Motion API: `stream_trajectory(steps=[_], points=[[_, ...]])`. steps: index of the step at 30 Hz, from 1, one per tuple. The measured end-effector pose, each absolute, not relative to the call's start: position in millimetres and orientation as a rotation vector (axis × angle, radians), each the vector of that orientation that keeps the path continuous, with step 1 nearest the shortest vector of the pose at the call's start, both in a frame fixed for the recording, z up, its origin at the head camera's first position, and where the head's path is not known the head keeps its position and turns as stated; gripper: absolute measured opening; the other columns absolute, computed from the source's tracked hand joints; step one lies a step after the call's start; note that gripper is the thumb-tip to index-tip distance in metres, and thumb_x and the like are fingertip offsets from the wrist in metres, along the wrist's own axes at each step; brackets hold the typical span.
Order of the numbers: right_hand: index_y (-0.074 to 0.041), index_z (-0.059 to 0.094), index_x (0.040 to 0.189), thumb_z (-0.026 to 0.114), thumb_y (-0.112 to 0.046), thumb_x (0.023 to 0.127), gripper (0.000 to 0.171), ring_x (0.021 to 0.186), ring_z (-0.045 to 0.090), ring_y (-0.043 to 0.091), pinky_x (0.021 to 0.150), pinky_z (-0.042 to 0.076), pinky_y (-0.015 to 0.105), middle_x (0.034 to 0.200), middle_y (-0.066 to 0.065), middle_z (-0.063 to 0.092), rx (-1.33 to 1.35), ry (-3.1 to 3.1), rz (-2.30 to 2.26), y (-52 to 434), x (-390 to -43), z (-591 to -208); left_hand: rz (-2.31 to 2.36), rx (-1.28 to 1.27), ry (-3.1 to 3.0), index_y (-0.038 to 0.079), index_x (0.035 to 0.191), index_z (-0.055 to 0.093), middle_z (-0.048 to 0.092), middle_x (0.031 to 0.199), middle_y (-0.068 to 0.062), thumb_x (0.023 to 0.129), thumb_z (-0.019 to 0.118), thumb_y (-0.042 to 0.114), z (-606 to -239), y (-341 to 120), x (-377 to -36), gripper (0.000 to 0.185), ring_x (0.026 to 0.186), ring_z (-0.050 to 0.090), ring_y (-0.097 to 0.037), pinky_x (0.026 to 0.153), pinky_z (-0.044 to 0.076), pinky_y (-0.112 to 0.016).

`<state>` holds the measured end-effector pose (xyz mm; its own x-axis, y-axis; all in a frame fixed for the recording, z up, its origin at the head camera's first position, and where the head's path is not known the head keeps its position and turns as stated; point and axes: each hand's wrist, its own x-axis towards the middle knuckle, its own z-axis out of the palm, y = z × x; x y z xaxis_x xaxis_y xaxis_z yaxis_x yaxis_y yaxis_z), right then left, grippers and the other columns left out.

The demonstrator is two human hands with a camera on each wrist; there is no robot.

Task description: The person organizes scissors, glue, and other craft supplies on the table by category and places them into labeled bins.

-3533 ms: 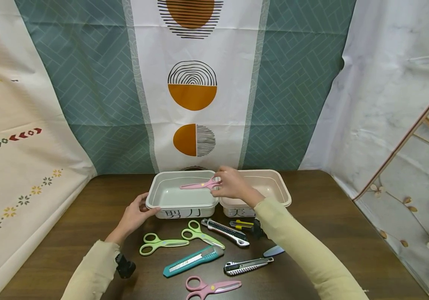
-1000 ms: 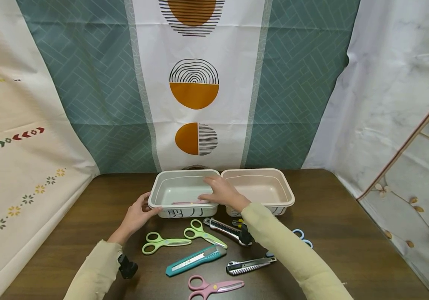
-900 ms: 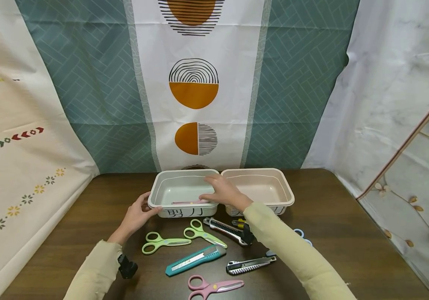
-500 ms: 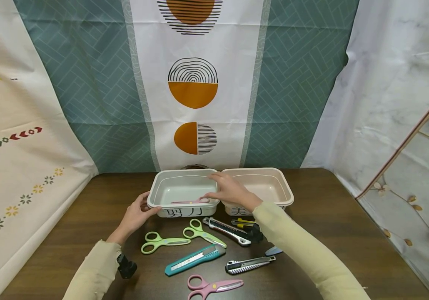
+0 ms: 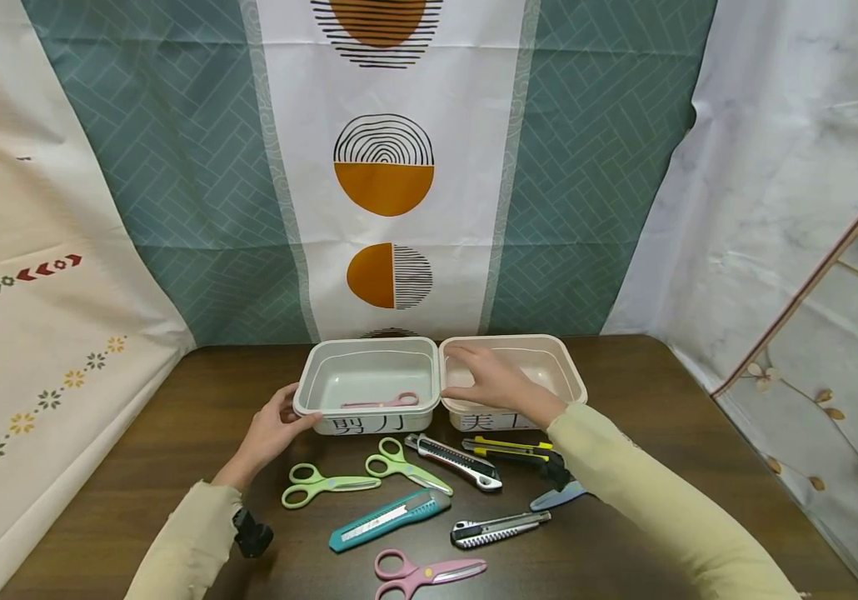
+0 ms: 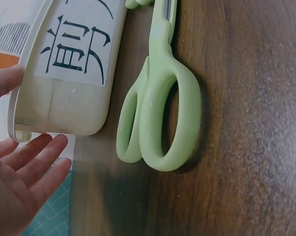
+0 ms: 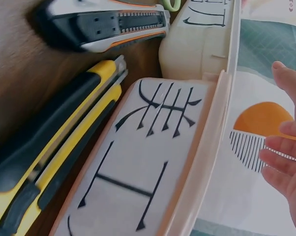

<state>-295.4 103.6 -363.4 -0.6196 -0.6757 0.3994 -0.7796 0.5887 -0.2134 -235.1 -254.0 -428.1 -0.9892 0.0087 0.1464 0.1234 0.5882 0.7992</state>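
Two shallow bins stand side by side at the back of the table. Pink scissors (image 5: 384, 402) lie inside the left bin (image 5: 369, 343). My left hand (image 5: 279, 421) rests against that bin's near left corner, fingers (image 6: 37, 157) straight beside its wall (image 6: 72, 73). Over the left part of the right bin (image 5: 573, 379) hovers my right hand (image 5: 485, 379), fingers (image 7: 283, 157) loosely spread and holding nothing. Below it in the right wrist view is that bin's labelled front (image 7: 148, 147).
On the brown table lie two green scissors (image 5: 327, 485) (image 5: 406, 467), a teal cutter (image 5: 387, 521), pink scissors (image 5: 429, 573), a grey cutter (image 5: 455, 462), a yellow cutter (image 5: 511, 448), a silver cutter (image 5: 500, 529). Blue scissors (image 5: 558, 496) show partly under my right forearm.
My right hand lowered the pink scissors into the left bin, let them go, and moved right over the right bin. The left hand stayed on the bin's corner.
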Motion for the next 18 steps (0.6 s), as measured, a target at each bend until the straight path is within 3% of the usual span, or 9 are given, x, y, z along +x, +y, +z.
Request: stream_trajectory(steps=[8, 18], points=[[-0.002, 0.054, 0.122, 0.074, -0.03, 0.075, 0.058, 0.112, 0.05, 0.03, 0.091, 0.04, 0.042, 0.121, 0.016, 0.054, 1.207, -2.497, 0.512, 123.1, -284.8, -364.4, -1.375, -0.112, -2.678, -0.001, 0.135, 0.032, 0.052, 0.12, -0.025, 0.083, 0.067, 0.03, -427.6, -254.1, -235.0, 0.07, 0.1, 0.056, -0.033, 0.079, 0.047, -0.041], [0.0, 0.054, 0.122, 0.074, -0.035, 0.074, 0.062, 0.111, 0.051, 0.031, 0.087, 0.043, 0.044, 0.121, 0.018, 0.055, 1.148, -2.524, 0.495, 149.6, -272.6, -369.6, -1.366, -0.103, -2.682, -0.001, 0.135, 0.032, 0.052, 0.12, -0.025, 0.083, 0.066, 0.031, -427.4, -253.9, -234.9, 0.07, 0.099, 0.057, -0.032, 0.08, 0.047, -0.04]])
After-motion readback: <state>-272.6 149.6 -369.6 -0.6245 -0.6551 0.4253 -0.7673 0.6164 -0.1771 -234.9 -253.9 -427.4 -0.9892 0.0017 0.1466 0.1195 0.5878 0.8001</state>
